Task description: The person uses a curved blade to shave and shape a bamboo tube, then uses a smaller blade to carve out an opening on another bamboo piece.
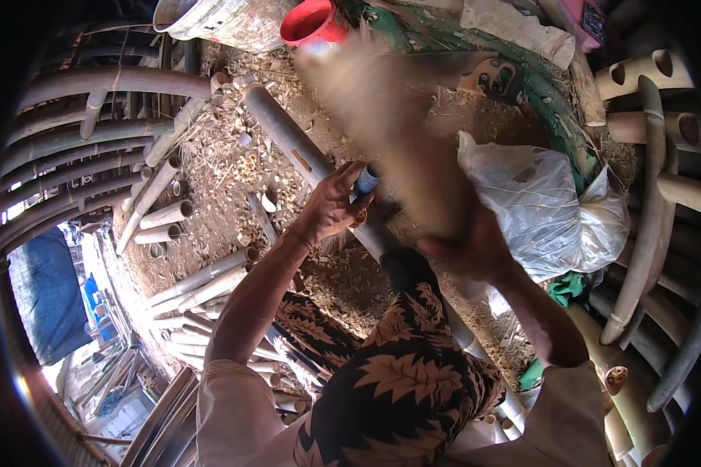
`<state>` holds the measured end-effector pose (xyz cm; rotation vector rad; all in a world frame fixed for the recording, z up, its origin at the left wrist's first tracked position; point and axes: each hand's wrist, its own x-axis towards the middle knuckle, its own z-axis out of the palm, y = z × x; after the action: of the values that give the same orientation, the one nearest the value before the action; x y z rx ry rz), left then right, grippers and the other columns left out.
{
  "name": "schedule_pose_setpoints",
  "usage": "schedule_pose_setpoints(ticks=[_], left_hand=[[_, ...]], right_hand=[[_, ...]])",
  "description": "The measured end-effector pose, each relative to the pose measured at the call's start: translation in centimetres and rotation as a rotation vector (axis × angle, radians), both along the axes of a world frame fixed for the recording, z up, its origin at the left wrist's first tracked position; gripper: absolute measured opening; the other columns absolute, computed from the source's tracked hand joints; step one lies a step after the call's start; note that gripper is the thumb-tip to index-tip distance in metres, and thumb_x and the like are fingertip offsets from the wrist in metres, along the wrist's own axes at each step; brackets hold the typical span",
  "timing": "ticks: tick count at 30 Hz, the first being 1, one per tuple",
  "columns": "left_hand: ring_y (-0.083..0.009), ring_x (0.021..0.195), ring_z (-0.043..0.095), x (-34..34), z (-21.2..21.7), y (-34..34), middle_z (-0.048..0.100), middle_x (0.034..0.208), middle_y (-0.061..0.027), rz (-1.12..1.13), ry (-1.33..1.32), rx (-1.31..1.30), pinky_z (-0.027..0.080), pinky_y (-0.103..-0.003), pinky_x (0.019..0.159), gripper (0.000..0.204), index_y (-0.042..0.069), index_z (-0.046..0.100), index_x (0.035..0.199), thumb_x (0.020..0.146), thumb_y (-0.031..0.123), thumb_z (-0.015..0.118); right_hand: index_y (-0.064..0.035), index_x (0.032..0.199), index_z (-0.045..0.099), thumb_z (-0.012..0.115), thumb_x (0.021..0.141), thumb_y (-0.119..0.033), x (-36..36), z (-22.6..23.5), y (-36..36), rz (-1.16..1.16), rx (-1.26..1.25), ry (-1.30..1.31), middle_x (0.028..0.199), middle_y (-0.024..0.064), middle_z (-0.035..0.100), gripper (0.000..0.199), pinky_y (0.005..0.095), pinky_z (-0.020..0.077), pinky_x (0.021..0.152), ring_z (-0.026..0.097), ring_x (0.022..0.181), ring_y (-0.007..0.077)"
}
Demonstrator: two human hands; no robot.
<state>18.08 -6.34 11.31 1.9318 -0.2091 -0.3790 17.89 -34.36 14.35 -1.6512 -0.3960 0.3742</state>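
A long bamboo pole (pixel 276 122) slants from the upper left down under my legs, with an oblong slot cut into its upper face. My left hand (pixel 331 206) is closed around a chisel with a blue handle (pixel 367 179), held at the pole just below that slot. The chisel's blade is hidden by the fingers and shadow. To the right, my right hand (pixel 475 247) grips a thick wooden mallet (pixel 424 156), strongly smeared by motion. The mallet extends up and left, above and beside the blue handle.
A handsaw (pixel 492 78) lies beyond the mallet. A red bucket (pixel 308 23) and a large whitish bucket (pixel 230 23) stand at the far side. A clear plastic bag (pixel 526 206) sits at right. Cut bamboo (pixel 163 222) is stacked on both sides; wood chips cover the ground.
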Motion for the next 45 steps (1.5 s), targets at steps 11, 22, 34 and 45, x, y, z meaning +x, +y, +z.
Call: schedule_pose_setpoints(ticks=[11,22,34,45], left_hand=[[-0.0158,0.102,0.059,-3.1,0.0,1.5,0.055,0.118,-0.0049,0.136,0.047,-0.114,0.05,-0.03,0.094,0.042,0.008,0.051,0.128,0.089,-0.003,0.062],[-0.0163,0.091,0.062,-5.9,-1.2,3.0,0.064,0.103,-0.007,0.325,-0.085,-0.137,0.054,-0.033,0.08,0.028,0.007,0.055,0.114,0.089,0.002,0.065],[-0.0146,0.094,0.062,-6.9,-0.6,4.7,0.067,0.103,-0.0039,0.186,-0.102,-0.186,0.052,-0.032,0.081,0.026,0.005,0.06,0.112,0.087,-0.003,0.062],[-0.0166,0.077,0.059,0.6,3.3,-0.3,0.061,0.083,-0.0064,0.214,-0.087,0.338,0.05,-0.033,0.071,0.036,0.004,0.048,0.119,0.09,0.017,0.066]], right_hand=[[-0.0035,0.145,0.021,0.079,0.073,-0.023,0.8,4.9,1.4,0.049,0.011,-0.012,0.121,0.0214,0.055,0.094,0.0423,0.0477,0.095,0.058,0.111,0.0318],[-0.0042,0.147,0.025,0.08,0.071,-0.022,1.9,7.4,3.5,0.118,-0.004,-0.457,0.126,0.0237,0.051,0.096,0.0411,0.0484,0.095,0.059,0.11,0.0389],[-0.0029,0.149,0.019,0.08,0.071,-0.027,1.8,8.0,5.6,0.48,-0.519,-0.263,0.136,0.0257,0.048,0.102,0.04,0.0434,0.103,0.054,0.122,0.0366],[-0.0002,0.15,0.018,0.081,0.071,-0.017,2.4,4.3,-0.4,-0.094,0.283,0.241,0.138,0.0169,0.044,0.102,0.0383,0.0372,0.107,0.045,0.128,0.0252]])
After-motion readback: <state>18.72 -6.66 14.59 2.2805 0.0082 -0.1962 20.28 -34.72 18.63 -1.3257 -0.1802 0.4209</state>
